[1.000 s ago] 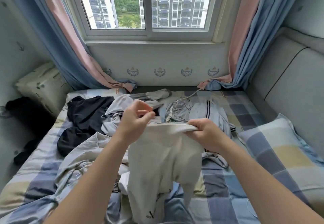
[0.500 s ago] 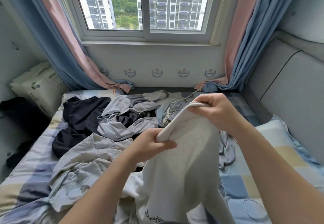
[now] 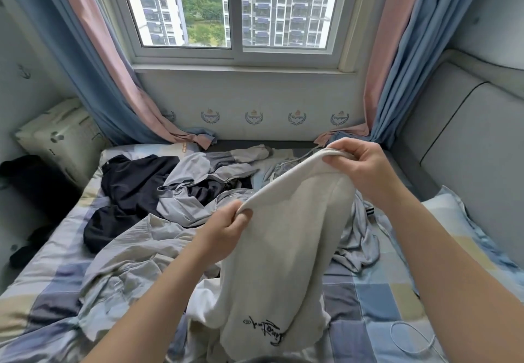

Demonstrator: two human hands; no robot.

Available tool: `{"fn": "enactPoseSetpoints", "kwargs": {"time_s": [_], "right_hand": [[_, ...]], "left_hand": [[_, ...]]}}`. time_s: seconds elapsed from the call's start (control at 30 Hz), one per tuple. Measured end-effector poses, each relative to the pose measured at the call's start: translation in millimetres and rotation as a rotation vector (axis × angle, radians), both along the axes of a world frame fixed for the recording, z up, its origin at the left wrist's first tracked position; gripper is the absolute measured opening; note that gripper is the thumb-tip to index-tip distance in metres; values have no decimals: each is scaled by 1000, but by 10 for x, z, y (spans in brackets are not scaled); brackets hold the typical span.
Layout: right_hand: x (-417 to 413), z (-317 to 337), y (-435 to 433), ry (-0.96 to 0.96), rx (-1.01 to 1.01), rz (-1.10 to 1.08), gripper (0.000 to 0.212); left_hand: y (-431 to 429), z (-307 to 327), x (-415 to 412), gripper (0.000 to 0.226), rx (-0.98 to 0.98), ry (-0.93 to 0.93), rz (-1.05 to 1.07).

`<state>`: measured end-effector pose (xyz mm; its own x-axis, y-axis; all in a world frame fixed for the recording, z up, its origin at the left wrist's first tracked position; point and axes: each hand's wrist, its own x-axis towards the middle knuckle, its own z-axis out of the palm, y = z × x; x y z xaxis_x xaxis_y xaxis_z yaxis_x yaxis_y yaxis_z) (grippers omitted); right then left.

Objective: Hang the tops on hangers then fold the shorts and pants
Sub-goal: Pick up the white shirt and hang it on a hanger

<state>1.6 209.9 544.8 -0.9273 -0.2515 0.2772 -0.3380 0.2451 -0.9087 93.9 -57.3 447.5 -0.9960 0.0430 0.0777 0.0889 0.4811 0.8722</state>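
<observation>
The cream garment (image 3: 283, 235) is held up over the bed (image 3: 368, 306), its top edge slanting and the rest hanging down to the sheet, with black script printed near the lower end. The left grip (image 3: 224, 232) pinches the lower, nearer end of that edge, fingers curled round the cloth; the right grip (image 3: 365, 169) pinches the higher, farther end. Behind lie crumpled grey clothes (image 3: 198, 181), and dark clothes (image 3: 133, 175) to their left. A pillow (image 3: 59, 138) leans at the far left corner, under the window (image 3: 232, 8).
</observation>
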Motion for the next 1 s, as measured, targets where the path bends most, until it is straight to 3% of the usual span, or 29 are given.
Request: {"fn": "enactPoseSetpoints", "kwargs": {"time_s": [0.17, 0.3, 0.47, 0.57, 0.63, 0.77, 0.93, 1.0], "right_hand": [[-125, 88, 13, 30, 37, -28, 5], [-244, 26, 3, 8, 67, -65, 8], [-288, -167, -94, -58, 119, -105, 8], [-159, -249, -150, -28, 251, -117, 22], [17, -286, -200, -36, 272, -27, 18], [437, -480, -370, -158, 239, 162, 2], [659, -831, -600, -292, 263, 236, 44], [676, -946, -675, -354, 275, 236, 44]], "left_hand": [[-10, -50, -8, 25, 101, -156, -132], [51, -30, -6, 29, 87, -144, -163], [217, 190, -57, 39, 368, -149, 23], [237, 389, -177, 30, 548, -212, 302], [206, 491, -284, 27, 683, -266, 484], [257, 600, -331, 23, 813, -302, 458], [452, 813, -225, 21, 899, -225, 355], [478, 916, -212, 23, 931, -164, 302]]}}
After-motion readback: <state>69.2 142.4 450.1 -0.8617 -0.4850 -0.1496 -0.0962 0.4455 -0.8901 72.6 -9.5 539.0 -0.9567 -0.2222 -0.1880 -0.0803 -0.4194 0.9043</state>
